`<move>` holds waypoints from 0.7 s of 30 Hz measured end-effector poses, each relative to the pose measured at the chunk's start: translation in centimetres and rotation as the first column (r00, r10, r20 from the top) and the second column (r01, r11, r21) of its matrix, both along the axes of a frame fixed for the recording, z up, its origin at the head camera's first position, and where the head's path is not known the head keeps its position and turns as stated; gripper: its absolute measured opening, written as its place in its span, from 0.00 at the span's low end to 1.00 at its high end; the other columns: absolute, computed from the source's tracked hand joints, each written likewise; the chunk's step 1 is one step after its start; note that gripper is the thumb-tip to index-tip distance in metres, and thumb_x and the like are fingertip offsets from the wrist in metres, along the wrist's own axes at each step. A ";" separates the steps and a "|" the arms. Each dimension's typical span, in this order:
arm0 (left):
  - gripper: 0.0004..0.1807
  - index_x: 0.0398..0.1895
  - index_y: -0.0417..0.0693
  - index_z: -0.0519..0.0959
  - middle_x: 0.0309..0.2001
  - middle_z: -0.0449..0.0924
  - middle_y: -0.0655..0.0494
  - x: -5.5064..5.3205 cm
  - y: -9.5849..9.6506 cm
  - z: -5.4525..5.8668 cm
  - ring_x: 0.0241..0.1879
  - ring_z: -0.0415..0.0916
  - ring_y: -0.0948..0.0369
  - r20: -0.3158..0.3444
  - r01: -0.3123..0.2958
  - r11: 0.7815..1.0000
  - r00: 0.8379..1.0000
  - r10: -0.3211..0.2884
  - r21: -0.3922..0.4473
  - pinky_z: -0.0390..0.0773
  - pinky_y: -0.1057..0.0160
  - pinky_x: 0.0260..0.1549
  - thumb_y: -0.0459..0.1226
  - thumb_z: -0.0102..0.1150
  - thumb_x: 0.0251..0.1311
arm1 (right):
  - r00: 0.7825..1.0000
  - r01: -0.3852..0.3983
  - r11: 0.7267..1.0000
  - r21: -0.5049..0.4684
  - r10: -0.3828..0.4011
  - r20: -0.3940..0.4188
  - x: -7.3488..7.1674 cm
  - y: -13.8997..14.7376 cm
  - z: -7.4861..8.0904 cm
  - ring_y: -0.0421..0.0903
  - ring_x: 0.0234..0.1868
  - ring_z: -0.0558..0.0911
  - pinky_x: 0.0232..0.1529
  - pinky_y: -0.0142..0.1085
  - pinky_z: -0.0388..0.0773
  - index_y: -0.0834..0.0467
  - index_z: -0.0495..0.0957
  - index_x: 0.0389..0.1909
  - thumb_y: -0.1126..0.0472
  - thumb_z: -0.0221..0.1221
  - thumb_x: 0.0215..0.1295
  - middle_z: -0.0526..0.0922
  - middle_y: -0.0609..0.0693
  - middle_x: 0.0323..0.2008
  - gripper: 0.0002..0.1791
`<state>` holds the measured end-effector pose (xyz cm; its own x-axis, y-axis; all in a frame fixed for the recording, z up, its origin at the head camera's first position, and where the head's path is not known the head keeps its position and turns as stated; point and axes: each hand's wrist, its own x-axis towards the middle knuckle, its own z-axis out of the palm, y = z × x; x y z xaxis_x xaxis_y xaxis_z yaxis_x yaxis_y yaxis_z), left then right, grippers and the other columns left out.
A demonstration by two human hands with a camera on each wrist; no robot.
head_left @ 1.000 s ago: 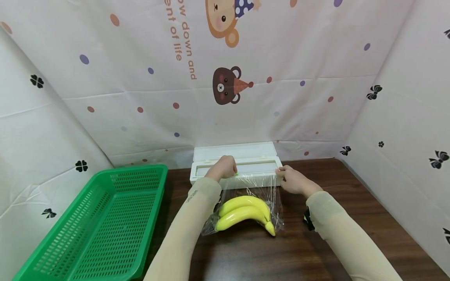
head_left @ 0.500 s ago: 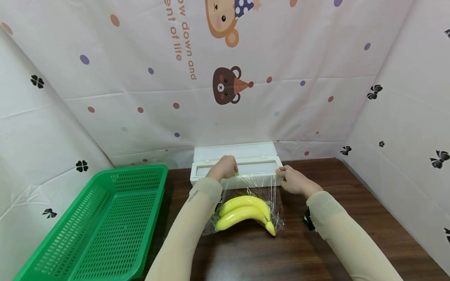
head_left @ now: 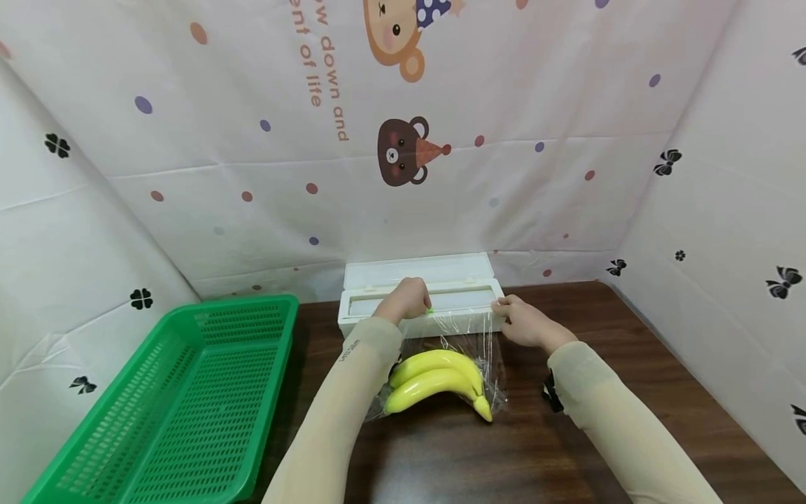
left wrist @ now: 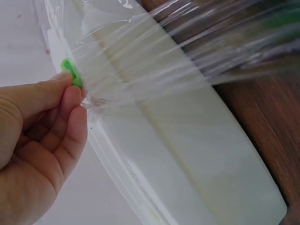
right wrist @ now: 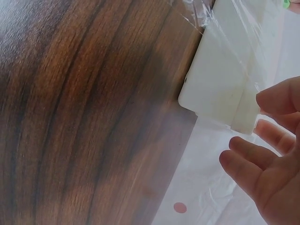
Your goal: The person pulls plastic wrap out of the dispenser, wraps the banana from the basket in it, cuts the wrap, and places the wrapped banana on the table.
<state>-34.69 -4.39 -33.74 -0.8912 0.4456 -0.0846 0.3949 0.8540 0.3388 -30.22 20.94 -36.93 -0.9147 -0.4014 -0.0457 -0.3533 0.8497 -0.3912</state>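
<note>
At left stood a rigid, slotted green basket [head_left: 208, 399]. The left hand [head_left: 405, 299] pinched a green slider [left wrist: 70, 72] on the long white box [left wrist: 197, 173]; a jerky pull could have torn the thin, creased film [left wrist: 220, 56]. Smooth, curved bananas [head_left: 437, 381] lay before the box, film about them, on the wood-grained desk [head_left: 466, 462]. The right hand [head_left: 522, 323] pinched the box's right end; slack there might have let it skid.

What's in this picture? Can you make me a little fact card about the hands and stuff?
White box: open, lid raised
Bananas: yellow, in front of the box
Clear film: stretches from box toward bananas
Left hand: pinches a green tab at the box
Right hand: holds the box's right end
Green basket: left of the bananas
Table: brown, wood-patterned
</note>
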 end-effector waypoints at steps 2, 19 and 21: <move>0.13 0.41 0.43 0.85 0.46 0.84 0.51 0.0 0.1 0.1 0.48 0.79 0.55 -0.001 -0.001 1.000 1.000 0.001 -0.011 0.79 0.60 0.48 0.25 0.52 0.59 | 1.000 -0.001 1.000 -0.002 0.001 0.000 0.0 0.0 0.0 0.65 0.61 0.69 0.37 0.41 0.64 0.69 0.58 0.67 0.67 0.45 0.67 0.55 0.71 0.67 0.28; 0.15 0.39 0.43 0.85 0.47 0.84 0.51 -0.5 1.1 -0.1 0.50 0.78 0.56 0.004 0.011 1.000 1.000 -0.011 -0.009 0.77 0.60 0.51 0.24 0.51 0.57 | 1.000 0.007 1.000 0.000 -0.007 0.013 0.0 0.0 0.1 0.65 0.62 0.68 0.37 0.41 0.64 0.69 0.58 0.67 0.68 0.44 0.66 0.54 0.70 0.68 0.28; 0.15 0.39 0.43 0.85 0.47 0.83 0.50 -0.5 1.2 0.0 0.47 0.78 0.57 0.006 0.012 1.000 1.000 -0.012 -0.011 0.77 0.61 0.49 0.24 0.51 0.57 | 1.000 0.006 1.000 0.002 -0.006 0.013 0.0 0.0 0.1 0.65 0.62 0.68 0.37 0.41 0.65 0.69 0.58 0.67 0.68 0.44 0.66 0.54 0.70 0.68 0.28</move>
